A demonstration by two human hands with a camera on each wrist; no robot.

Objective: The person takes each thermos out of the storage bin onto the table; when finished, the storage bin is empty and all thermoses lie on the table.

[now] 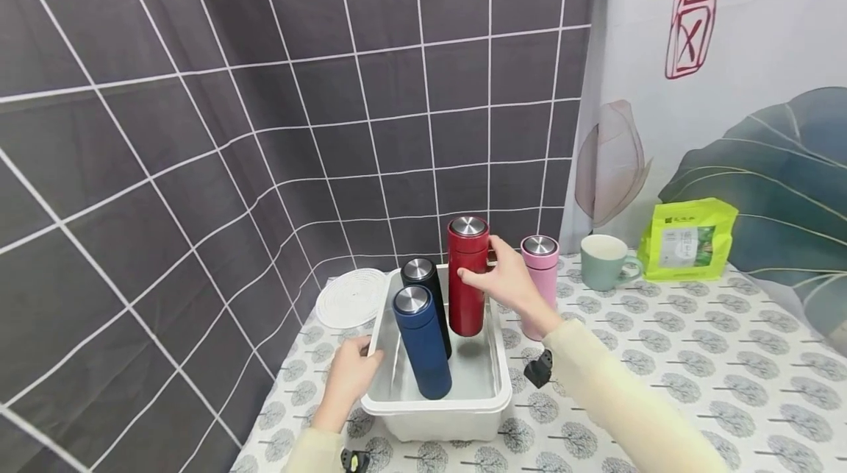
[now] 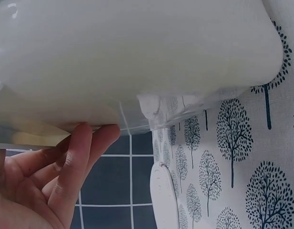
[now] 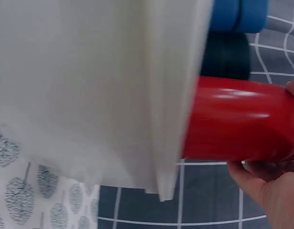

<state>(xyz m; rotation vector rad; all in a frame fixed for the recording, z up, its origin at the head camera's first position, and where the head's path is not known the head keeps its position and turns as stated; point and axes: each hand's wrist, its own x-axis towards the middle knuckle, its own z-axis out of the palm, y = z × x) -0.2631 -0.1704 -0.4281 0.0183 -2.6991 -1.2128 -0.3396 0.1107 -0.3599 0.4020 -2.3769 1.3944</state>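
A red thermos bottle (image 1: pixel 466 304) with a steel-topped lid stands upright over the right inside of a white plastic bin (image 1: pixel 440 407). My right hand (image 1: pixel 506 278) grips its upper part, thumb in front and fingers round the far side. In the right wrist view the red bottle (image 3: pixel 237 119) passes behind the bin's rim, so its base is hidden. A blue thermos bottle (image 1: pixel 425 348) and a black thermos bottle (image 1: pixel 430 280) lean slightly inside the bin. My left hand (image 1: pixel 349 377) holds the bin's left rim, fingertips (image 2: pixel 106 133) against the outer wall under the lip.
Just right of the bin stands a pink thermos bottle (image 1: pixel 544 278), partly behind my right wrist. Farther right are a green mug (image 1: pixel 601 267) and a lime-green bag (image 1: pixel 688 241). A round white woven mat (image 1: pixel 347 300) lies behind the bin's left side, near the tiled-pattern curtain (image 1: pixel 390 134).
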